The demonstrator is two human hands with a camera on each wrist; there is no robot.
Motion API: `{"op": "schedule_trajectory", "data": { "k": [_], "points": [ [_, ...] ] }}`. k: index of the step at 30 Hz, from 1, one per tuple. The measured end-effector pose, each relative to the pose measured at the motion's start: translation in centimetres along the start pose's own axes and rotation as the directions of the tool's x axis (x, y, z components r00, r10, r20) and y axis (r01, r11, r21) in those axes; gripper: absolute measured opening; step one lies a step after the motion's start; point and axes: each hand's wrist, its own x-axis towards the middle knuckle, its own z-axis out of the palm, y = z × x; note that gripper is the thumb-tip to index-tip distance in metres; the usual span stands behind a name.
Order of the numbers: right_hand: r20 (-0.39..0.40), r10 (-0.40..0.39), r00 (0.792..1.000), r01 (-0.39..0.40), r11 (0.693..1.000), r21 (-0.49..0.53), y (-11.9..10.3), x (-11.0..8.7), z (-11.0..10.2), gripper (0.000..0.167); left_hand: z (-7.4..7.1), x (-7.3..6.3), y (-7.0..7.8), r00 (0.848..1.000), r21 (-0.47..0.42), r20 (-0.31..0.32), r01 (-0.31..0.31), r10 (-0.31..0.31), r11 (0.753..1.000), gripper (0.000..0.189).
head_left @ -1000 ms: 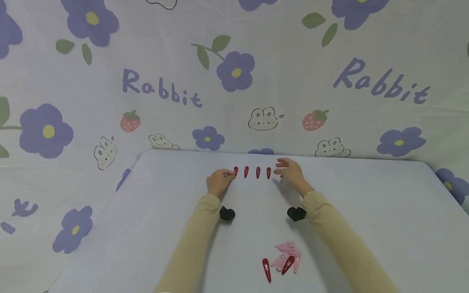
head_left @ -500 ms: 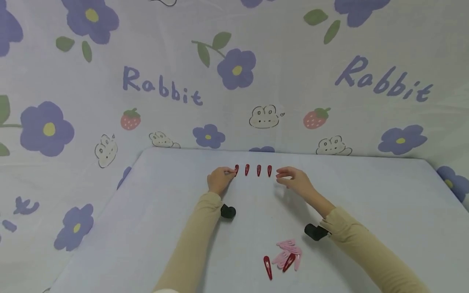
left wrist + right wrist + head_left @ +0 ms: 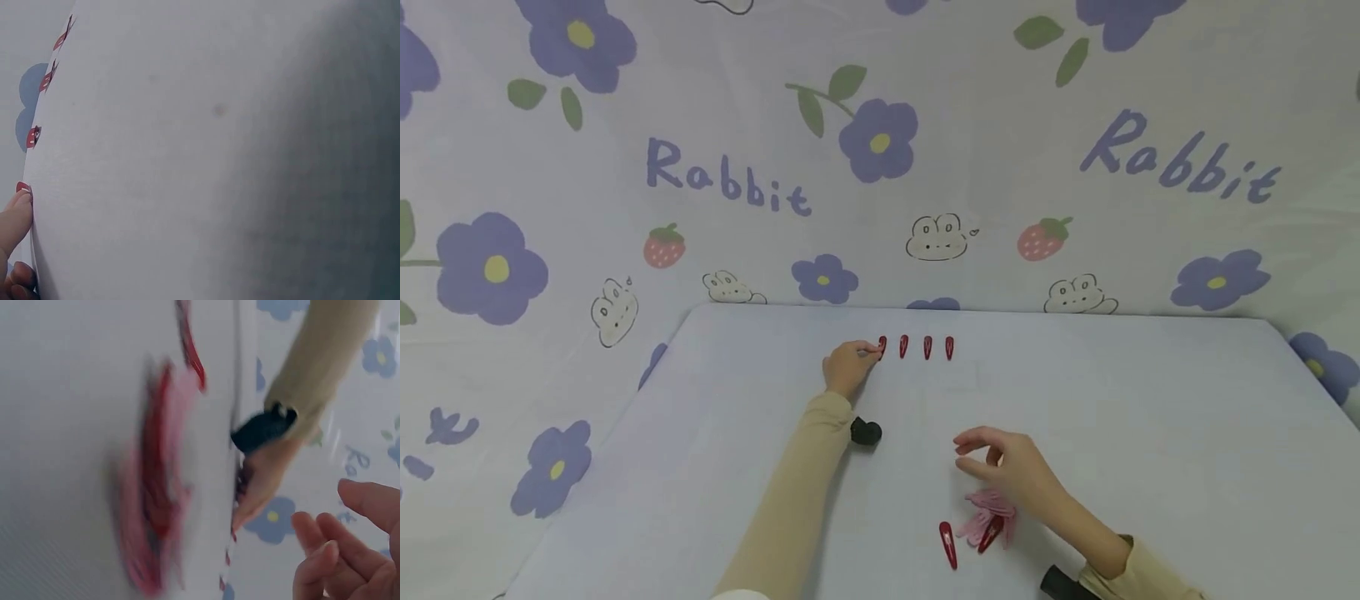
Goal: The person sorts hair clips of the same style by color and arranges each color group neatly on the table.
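Observation:
Four is avoided here: several red snap hair clips stand in a spaced row near the table's back edge. My left hand point(image 3: 847, 368) pinches the leftmost red hair clip point(image 3: 882, 342) between thumb and fingertips; the thumb lies against it in the left wrist view. Further right in the row is another red clip point(image 3: 950, 347). Over the near pile hovers my right hand point(image 3: 1017, 472), fingers apart and holding nothing. Below it lie pink hair clips point(image 3: 973, 528) with a red clip point(image 3: 991, 533) on top. A separate red clip point(image 3: 948, 546) rests left of the pile.
The white table point(image 3: 700, 467) meets a patterned cloth backdrop point(image 3: 760, 100) along its back edge. A dark wrist camera point(image 3: 867, 432) sits under the left wrist, and another dark device point(image 3: 1063, 583) is at the right wrist.
My right hand has left the right end of the row and come back toward me, over the pink pile. The left hand stays at the leftmost red hair clip.

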Motion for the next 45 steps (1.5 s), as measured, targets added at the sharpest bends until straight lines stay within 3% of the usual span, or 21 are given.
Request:
{"op": "schedule_trajectory", "data": {
  "k": [6,10,15,18,22,29,35,39,45],
  "points": [
    [0.073,0.036,0.997,-0.029,0.995,-0.091,-0.8,-2.5,2.0,0.028,0.1,-0.1,-0.1,1.000,-0.009,-0.006,0.005,-0.005,1.000,0.014],
    [0.094,0.028,0.995,-0.020,0.996,-0.089,-0.8,-3.6,2.7,0.033,-0.1,0.0,0.1,1.000,-0.023,-0.006,0.013,-0.013,1.000,0.013],
    [0.104,-0.050,0.993,0.066,0.984,-0.164,0.0,-4.2,3.6,0.038,0.0,0.0,0.2,1.000,-0.026,-0.001,0.025,-0.025,0.999,0.013],
    [0.105,-0.107,0.989,0.131,0.956,-0.261,0.5,-4.3,4.1,0.039,0.3,0.1,0.0,1.000,-0.024,0.000,0.027,-0.027,0.999,0.013],
    [0.091,-0.153,0.984,0.173,0.943,-0.283,0.5,-4.6,4.3,0.037,0.6,0.3,-0.1,1.000,-0.015,0.000,0.014,-0.014,1.000,0.013],
    [0.027,-0.203,0.979,0.203,0.943,-0.265,0.7,-4.8,5.1,0.032,0.6,0.7,-0.4,1.000,-0.005,-0.009,-0.011,0.011,1.000,0.014],
    [0.077,-0.068,0.995,0.080,0.984,-0.162,0.3,-4.8,5.3,0.033,0.2,0.4,-0.3,1.000,-0.008,0.019,-0.007,0.007,1.000,0.015],
    [0.080,-0.008,0.997,0.018,0.992,-0.124,0.2,-4.9,5.2,0.034,0.1,0.1,-0.2,1.000,-0.011,0.021,-0.012,0.012,1.000,0.015],
    [0.063,-0.072,0.995,0.071,0.997,0.011,0.2,-5.0,5.6,0.020,0.0,0.0,0.0,1.000,-0.020,0.009,-0.012,0.013,1.000,0.015]
  ]
}}
